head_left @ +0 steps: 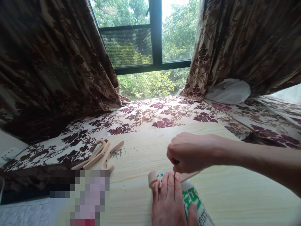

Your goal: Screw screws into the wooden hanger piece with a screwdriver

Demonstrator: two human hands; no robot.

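Observation:
My left hand (168,201) lies with its fingers over a curved light-wood piece (152,179), pressing it down on a white package with green print (193,201). Just above those fingertips, my right hand (183,152) is closed in a fist around a small dark-ended object that is mostly hidden. A tiny dark metal bit stands at the left fingertips, under the right fist. The wood piece runs on to the right beneath the right hand.
On the pale wooden board (141,147), more curved wooden pieces (101,153) lie at the left beside a small pile of screws (117,153). Behind are a floral cloth (150,114), curtains, a window and a white plastic bag (229,91).

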